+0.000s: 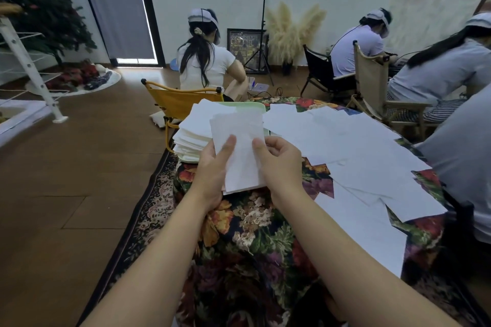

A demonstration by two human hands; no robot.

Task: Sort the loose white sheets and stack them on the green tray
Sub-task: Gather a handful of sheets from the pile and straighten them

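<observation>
roughly half done — thick stack already on the green tray, upper centre. left hand and right hand both pinch a small bundle mid-frame. many loose sheets cover the desk, right side.

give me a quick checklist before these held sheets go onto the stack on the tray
1. Left hand grips the held sheets: ok.
2. Right hand pinches their right edge: ok.
3. Held sheets squared up: not ok, lower edges look staggered.
4. Stack on the green tray tidy: not ok, sheets fan out at the corners.
5. Room on the tray for more: cannot tell, mostly covered.
6. Loose sheets left on the table: not ok, many remain.
</observation>
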